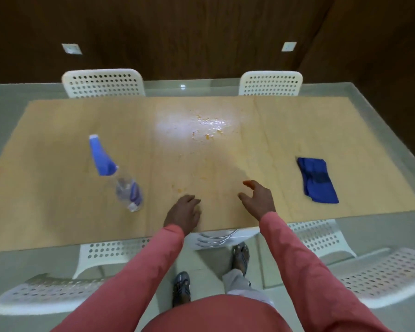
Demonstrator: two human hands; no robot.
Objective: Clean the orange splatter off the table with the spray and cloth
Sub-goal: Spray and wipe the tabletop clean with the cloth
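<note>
Head view looks down on a glass-topped table (pixel 381 111) with a light wooden panel under the glass. The orange splatter (pixel 207 130) lies toward the far middle of the panel, partly washed out by a bright glare, and a few smaller orange specks (pixel 181 188) sit nearer the person, just beyond the left hand.

The spray bottle (pixel 120 173) stands on the left part of the table, clear-bodied with a blue trigger head and a blue label, well apart from the splatter and to the left of both hands. The cloth (pixel 318 179), dark blue and folded, lies flat on the right part of the table, near the right hand but not touching it.

The left hand (pixel 182 215) rests on the near edge of the table, palm down, fingers loosely curled and holding nothing. The right hand (pixel 256 200) hovers just above the surface with fingers spread and slightly bent, thumb apart, also holding nothing. Whether its fingertips touch the glass cannot be told. Both arms wear pink sleeves (pixel 297 255).

White perforated chairs (pixel 103 83) stand at the far side, and others at the near side. The person's sandalled feet (pixel 240 257) show through the glass.
</note>
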